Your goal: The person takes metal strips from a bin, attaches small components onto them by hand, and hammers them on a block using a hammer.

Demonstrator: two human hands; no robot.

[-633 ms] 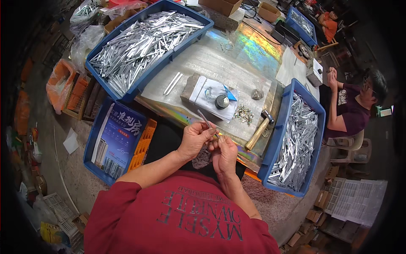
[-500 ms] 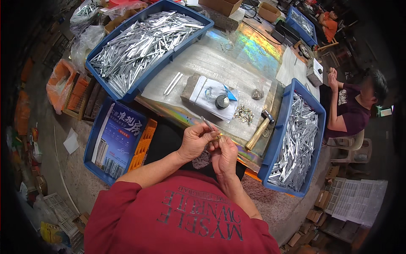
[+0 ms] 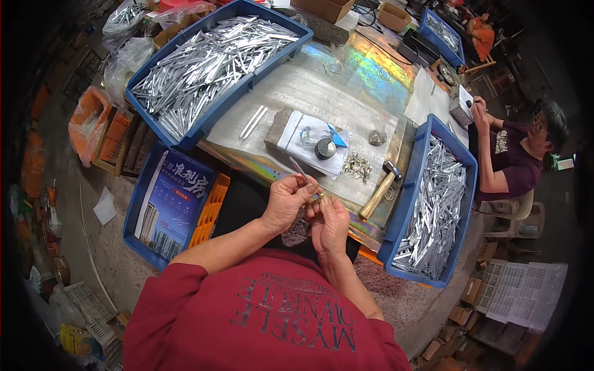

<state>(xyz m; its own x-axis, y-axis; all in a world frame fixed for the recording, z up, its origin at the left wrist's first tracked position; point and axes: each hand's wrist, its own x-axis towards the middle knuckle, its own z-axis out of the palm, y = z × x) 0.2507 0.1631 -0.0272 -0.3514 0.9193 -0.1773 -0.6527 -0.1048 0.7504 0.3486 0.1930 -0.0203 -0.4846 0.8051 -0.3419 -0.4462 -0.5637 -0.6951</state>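
Note:
Just over the near edge of the table, my left hand [image 3: 286,201] pinches a slim silvery metal rod [image 3: 298,166], whose far end sticks up past the fingers. My right hand [image 3: 330,226] is closed close beside it, fingertips together at the rod's near end. A tiny brass-coloured piece [image 3: 320,195] shows between the two hands; most of it is hidden by fingers. Beyond them lies a pile of small brass-and-silver pieces [image 3: 357,167]. A round dark pot [image 3: 325,148] stands on a white paper-topped block [image 3: 298,133].
Flat silvery strips fill a blue bin [image 3: 260,83] at the far left and another blue bin [image 3: 387,250] at the right. A wooden-handled hammer [image 3: 376,196] lies near the right bin. Two rods [image 3: 253,123] rest on the sheeting. A co-worker [image 3: 516,154] sits at the right.
The rod now shows longer above my left fingers and leans further left. Both hands stay nearly in place. The co-worker's hands have moved lower and left.

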